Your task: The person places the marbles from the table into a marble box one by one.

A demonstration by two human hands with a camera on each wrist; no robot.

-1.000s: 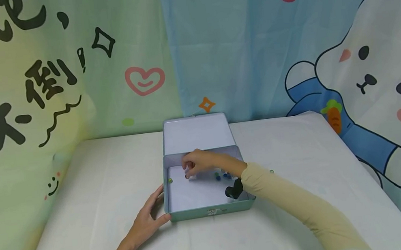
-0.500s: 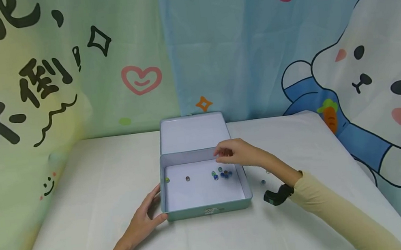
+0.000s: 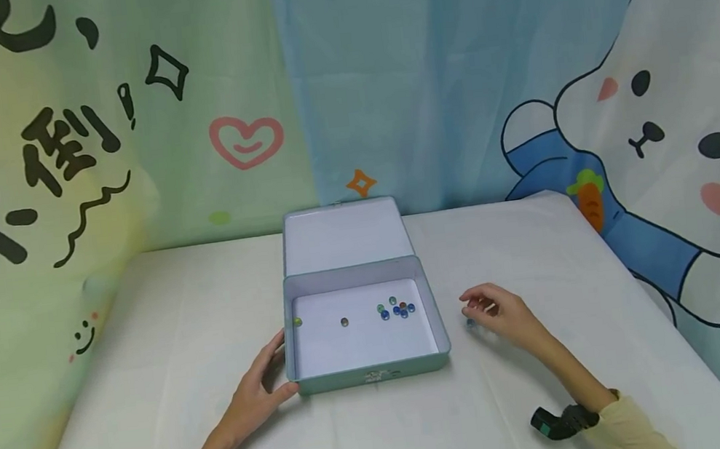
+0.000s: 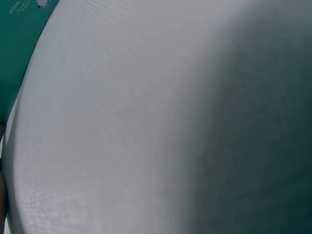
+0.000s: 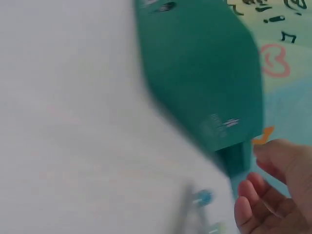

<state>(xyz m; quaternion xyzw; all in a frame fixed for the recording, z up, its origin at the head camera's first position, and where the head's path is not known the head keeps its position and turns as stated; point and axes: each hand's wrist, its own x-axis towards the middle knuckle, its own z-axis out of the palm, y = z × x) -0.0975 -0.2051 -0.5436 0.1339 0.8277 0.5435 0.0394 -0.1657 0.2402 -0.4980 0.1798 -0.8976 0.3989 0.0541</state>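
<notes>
An open tin box [image 3: 376, 375] stands on the white table, its lid [image 3: 347, 237] raised at the back. Inside lie several glass marbles [image 3: 385, 315] toward the right, a brownish one [image 3: 345, 322] near the middle and a yellow-green one [image 3: 298, 322] by the left wall. My left hand [image 3: 256, 400] rests against the box's left side and front corner, fingers extended. To the right of the box, my right hand [image 3: 504, 317] hovers over a bluish marble [image 3: 471, 323] on the cloth. In the right wrist view its thumb and fingers are apart, with that marble [image 5: 203, 197] below them.
A pale green marble [image 5: 217, 228] lies near the bluish one in the right wrist view. White cloth [image 3: 382, 434] covers the table. A printed curtain [image 3: 379, 91] hangs behind it. The left wrist view shows mostly cloth and part of the green box [image 4: 19, 53].
My right hand has moved from inside the box, out over its right wall, to the marble on the cloth. The brownish marble stays behind in the box. My left hand holds its place.
</notes>
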